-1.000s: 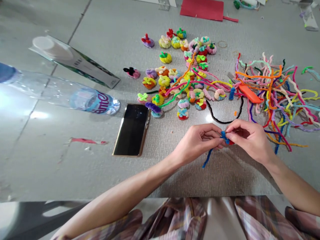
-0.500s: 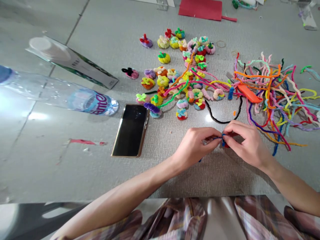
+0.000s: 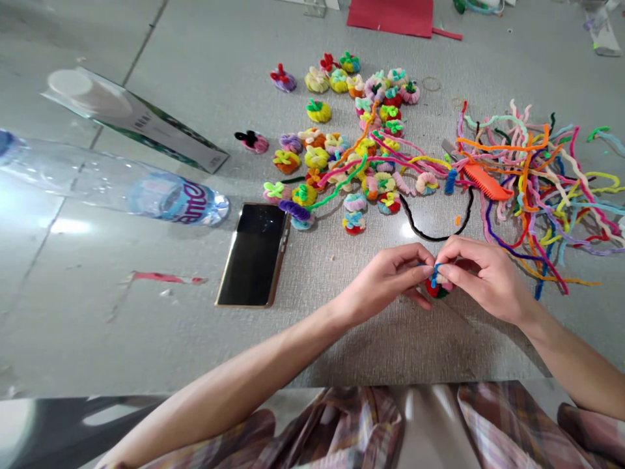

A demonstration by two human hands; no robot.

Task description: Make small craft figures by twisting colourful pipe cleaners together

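Note:
Between my hands is a small pipe-cleaner ball point(image 3: 433, 288) in red, dark green and pale pink, with a blue pipe cleaner point(image 3: 434, 276) at its top. My left hand point(image 3: 401, 273) pinches the blue piece with thumb and forefinger, its lower fingers beside the red side. On the other side my right hand point(image 3: 476, 273) is closed on the same ball, thumb and forefinger at the blue piece. Fingers hide part of the ball. Just beyond my hands a black pipe cleaner point(image 3: 430, 238) curves across the table.
Many finished pipe-cleaner balls point(image 3: 316, 157) cluster ahead. Loose pipe cleaners point(image 3: 530, 189) lie heaped at right, with an orange-handled cutter point(image 3: 488, 182) among them. A phone point(image 3: 254, 254), a plastic bottle point(image 3: 166, 195) and a carton point(image 3: 156, 127) are at left. Red sheet point(image 3: 390, 16) lies at the back.
The ball has turned or lifted between my fingers, so more of its red, green and pink shows. The blue piece now stands upright at the top, its loose tail no longer seen below my left hand.

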